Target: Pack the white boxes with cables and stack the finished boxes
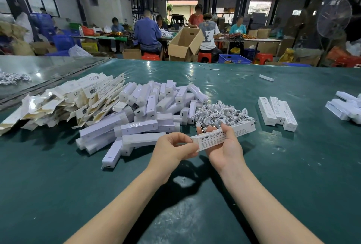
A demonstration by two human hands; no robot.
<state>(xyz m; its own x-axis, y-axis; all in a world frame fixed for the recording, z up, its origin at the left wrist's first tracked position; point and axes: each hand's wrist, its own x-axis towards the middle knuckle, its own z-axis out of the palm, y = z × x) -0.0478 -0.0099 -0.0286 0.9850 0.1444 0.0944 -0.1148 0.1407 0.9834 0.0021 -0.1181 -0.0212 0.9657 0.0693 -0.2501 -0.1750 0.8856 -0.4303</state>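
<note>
On the green table (293, 165), far left, lies a sprawling heap of flattened cartons (64, 103), printed white outside and brown inside. Just right of it, and touching it, is a pile of white lamp bars (148, 111), lying criss-cross, the nearest ones reaching almost to the left hand (172, 148). That hand pinches the near-left end of a white box (220, 136), printed "SMART SENSOR LAMP", between thumb and curled fingers. The box is held above the table, slanting away to the right. The right hand (224, 148) lies palm-up beneath its middle, fingers and thumb curled up around its sides, so both hands are clamped on the one box, close together. Something small and metallic shows at the right fingertips, but I cannot tell what it is. Directly behind the box, partly hidden by its far end, sits a tangle of white cables (220, 114), touching the lamp pile. Further right, apart from the cables, three closed boxes (277, 113) lie side by side, touching. At the right edge is another cluster of white boxes (345, 109), cut off by the frame.
</note>
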